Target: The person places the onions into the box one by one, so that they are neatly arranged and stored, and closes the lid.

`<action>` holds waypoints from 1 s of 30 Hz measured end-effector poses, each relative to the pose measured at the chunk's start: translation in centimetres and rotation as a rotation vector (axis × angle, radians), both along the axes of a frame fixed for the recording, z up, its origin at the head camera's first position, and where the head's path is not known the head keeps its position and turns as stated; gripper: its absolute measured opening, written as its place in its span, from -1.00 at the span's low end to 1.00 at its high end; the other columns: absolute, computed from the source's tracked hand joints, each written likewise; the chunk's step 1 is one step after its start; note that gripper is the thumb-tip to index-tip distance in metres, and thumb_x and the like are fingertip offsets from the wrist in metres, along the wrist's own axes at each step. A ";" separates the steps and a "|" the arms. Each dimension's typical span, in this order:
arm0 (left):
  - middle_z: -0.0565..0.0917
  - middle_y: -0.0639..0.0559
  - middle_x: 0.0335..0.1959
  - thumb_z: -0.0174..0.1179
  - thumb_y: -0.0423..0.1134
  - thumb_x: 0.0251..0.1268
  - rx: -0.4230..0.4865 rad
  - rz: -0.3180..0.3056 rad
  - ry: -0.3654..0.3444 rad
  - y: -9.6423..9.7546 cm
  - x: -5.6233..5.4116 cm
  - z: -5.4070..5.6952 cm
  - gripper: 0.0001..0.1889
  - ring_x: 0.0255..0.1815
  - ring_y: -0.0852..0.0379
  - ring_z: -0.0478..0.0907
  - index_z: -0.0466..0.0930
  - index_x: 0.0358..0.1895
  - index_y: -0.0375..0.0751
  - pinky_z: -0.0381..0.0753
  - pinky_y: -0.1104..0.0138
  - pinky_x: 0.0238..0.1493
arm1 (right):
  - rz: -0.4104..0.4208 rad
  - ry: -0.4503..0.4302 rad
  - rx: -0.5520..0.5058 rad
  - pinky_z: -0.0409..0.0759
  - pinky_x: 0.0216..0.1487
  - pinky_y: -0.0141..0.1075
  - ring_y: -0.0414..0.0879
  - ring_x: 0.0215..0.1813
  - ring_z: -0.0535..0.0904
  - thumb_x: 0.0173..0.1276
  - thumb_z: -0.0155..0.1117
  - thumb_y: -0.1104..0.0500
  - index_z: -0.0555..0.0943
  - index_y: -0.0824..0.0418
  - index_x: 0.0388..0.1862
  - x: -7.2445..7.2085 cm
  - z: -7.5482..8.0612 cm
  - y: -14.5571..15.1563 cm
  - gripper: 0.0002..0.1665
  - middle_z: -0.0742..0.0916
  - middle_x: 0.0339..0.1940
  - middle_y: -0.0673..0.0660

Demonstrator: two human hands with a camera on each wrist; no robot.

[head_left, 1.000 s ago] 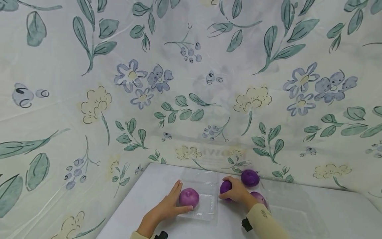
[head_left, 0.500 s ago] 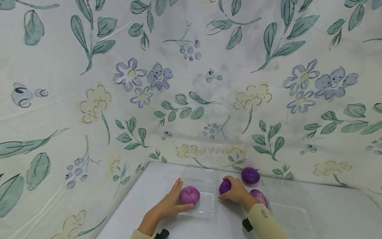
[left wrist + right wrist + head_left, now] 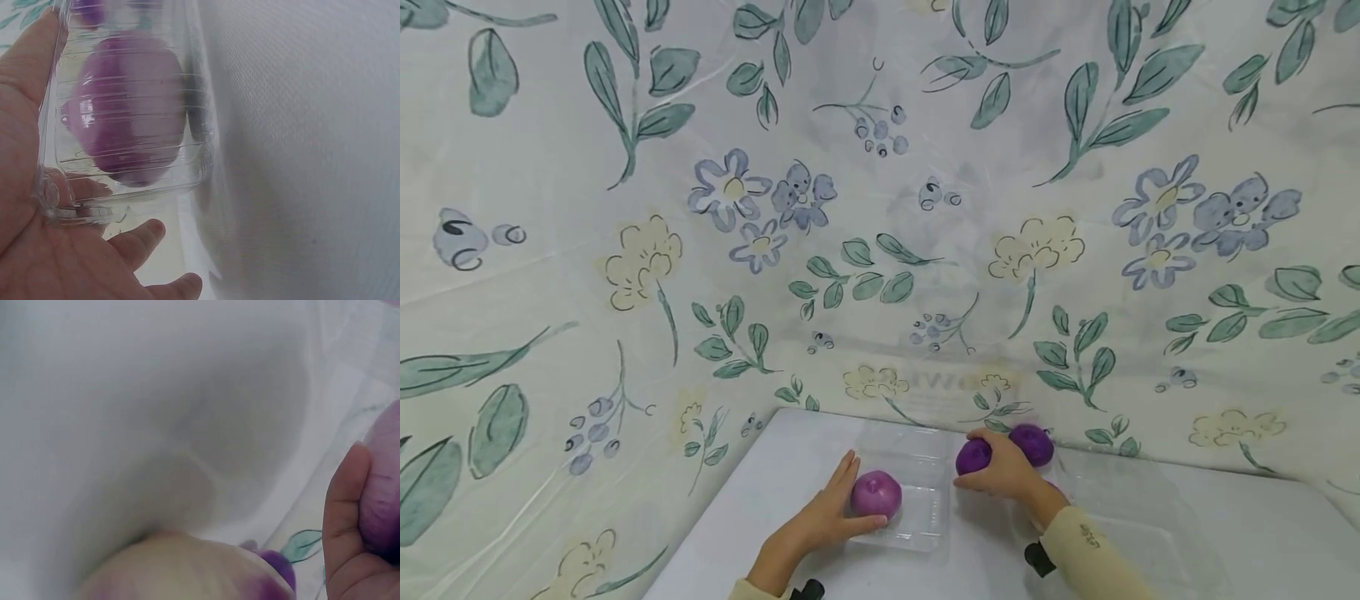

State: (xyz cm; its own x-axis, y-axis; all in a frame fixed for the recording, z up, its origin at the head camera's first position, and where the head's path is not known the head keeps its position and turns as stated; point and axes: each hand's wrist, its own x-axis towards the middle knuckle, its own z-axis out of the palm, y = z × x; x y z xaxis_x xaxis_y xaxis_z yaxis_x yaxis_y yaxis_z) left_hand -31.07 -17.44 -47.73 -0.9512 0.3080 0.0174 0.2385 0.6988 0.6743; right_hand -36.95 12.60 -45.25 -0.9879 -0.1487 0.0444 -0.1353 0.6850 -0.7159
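Observation:
A clear plastic box (image 3: 917,533) stands on the white table with a pale purple onion (image 3: 876,494) inside. My left hand (image 3: 823,508) lies along its left side, thumb spread along the near edge and fingers fairly straight. In the left wrist view the palm touches the clear wall, with the onion (image 3: 131,109) seen through it. Right of the box, my right hand (image 3: 1007,471) grips a darker purple onion (image 3: 973,457) between thumb and fingers. Behind that hand sits another dark onion (image 3: 1032,444). A whitish-purple onion (image 3: 187,575) lies below it in the right wrist view.
A second clear plastic container (image 3: 1138,517) lies on the right part of the white table (image 3: 1285,533). A flower-patterned sheet (image 3: 880,208) hangs behind and on the left, meeting the table's back edge. Black straps with cameras (image 3: 1039,558) sit at the wrists.
My right hand has moved slightly up and to the right with the dark onion. Its wrist now mostly covers the nearer onion on the right. The left hand stays in place.

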 end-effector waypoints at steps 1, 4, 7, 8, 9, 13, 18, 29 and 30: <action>-0.15 -0.32 0.62 0.36 0.23 0.12 0.001 -0.001 0.002 0.0 0.0 0.0 0.17 0.58 -0.38 -0.08 -0.11 0.56 -0.41 0.05 -0.40 0.38 | -0.003 -0.017 -0.014 0.71 -0.10 0.01 0.17 0.08 0.59 -0.15 0.71 0.03 0.50 0.13 0.26 0.0 0.2 0.1 -0.06 0.61 0.19 0.28; -0.15 -0.33 0.62 0.36 0.24 0.12 0.002 -0.007 0.007 0.0 -0.1 0.1 0.18 0.58 -0.38 -0.08 -0.11 0.56 -0.42 0.05 -0.40 0.38 | -0.004 -0.041 -0.061 0.73 -0.27 -0.12 0.14 0.04 0.60 -0.14 0.71 0.03 0.49 0.10 0.27 0.2 0.8 0.3 -0.06 0.60 0.19 0.29; -0.15 -0.33 0.61 0.35 0.24 0.12 0.005 -0.011 0.012 0.0 -0.2 0.0 0.18 0.59 -0.37 -0.09 -0.12 0.55 -0.43 0.04 -0.41 0.38 | 0.013 -0.029 -0.098 0.71 -0.36 -0.20 0.12 0.00 0.60 -0.13 0.70 0.04 0.48 0.11 0.28 0.5 1.5 0.4 -0.06 0.60 0.18 0.31; -0.16 -0.33 0.61 0.35 0.24 0.12 0.007 -0.013 0.013 0.0 -0.3 -0.1 0.18 0.59 -0.37 -0.09 -0.12 0.55 -0.43 0.04 -0.40 0.38 | 0.017 -0.023 -0.106 0.71 -0.38 -0.21 0.11 -0.02 0.61 -0.12 0.70 0.04 0.48 0.11 0.28 0.6 1.7 0.4 -0.06 0.59 0.19 0.31; -0.16 -0.33 0.61 0.35 0.23 0.12 0.010 -0.014 0.014 0.0 -0.3 -0.1 0.18 0.59 -0.37 -0.10 -0.12 0.55 -0.44 0.03 -0.40 0.38 | 0.020 -0.018 -0.113 0.70 -0.38 -0.22 0.10 -0.04 0.61 -0.11 0.69 0.04 0.48 0.10 0.29 0.6 1.8 0.4 -0.07 0.59 0.19 0.32; -0.16 -0.34 0.61 0.36 0.22 0.12 0.015 -0.014 0.012 0.0 -0.3 -0.2 0.17 0.59 -0.37 -0.10 -0.12 0.55 -0.44 0.03 -0.41 0.38 | 0.029 -0.020 -0.122 0.71 -0.37 -0.22 0.05 -0.12 0.62 -0.10 0.69 0.02 0.46 0.07 0.31 0.8 2.1 0.2 -0.05 0.58 0.21 0.32; -0.15 -0.34 0.61 0.37 0.22 0.11 0.012 -0.007 0.007 0.0 -0.2 -0.1 0.18 0.58 -0.38 -0.08 -0.11 0.55 -0.44 0.04 -0.42 0.37 | 0.048 -0.035 -0.147 0.71 -0.35 -0.21 0.06 -0.09 0.61 -0.11 0.70 0.04 0.45 0.06 0.31 1.0 2.2 0.0 -0.04 0.56 0.23 0.31; -0.16 -0.35 0.61 0.38 0.21 0.10 0.022 -0.007 0.003 0.0 0.2 0.3 0.18 0.58 -0.39 -0.09 -0.12 0.55 -0.44 0.04 -0.40 0.38 | 0.085 -0.053 -0.170 0.72 -0.34 -0.20 0.08 -0.02 0.59 -0.14 0.71 0.05 0.48 0.03 0.27 1.8 2.0 -1.1 -0.07 0.58 0.19 0.25; -0.16 -0.35 0.61 0.38 0.21 0.11 0.024 -0.008 0.006 -0.1 0.2 0.3 0.18 0.58 -0.39 -0.09 -0.12 0.55 -0.44 0.03 -0.40 0.38 | 0.096 -0.053 -0.170 0.72 -0.35 -0.20 0.08 -0.02 0.59 -0.13 0.71 0.06 0.48 0.03 0.27 1.8 1.9 -1.2 -0.08 0.58 0.18 0.25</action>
State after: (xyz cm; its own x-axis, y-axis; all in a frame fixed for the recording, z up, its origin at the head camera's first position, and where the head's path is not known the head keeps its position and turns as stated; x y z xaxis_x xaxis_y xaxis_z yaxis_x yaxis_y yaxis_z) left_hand -30.86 -17.49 -47.45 -0.9487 0.3149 0.0303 0.2479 0.6806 0.6894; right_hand -35.10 11.40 -43.36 -0.9712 -0.2367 0.0253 -0.1530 0.5393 -0.8281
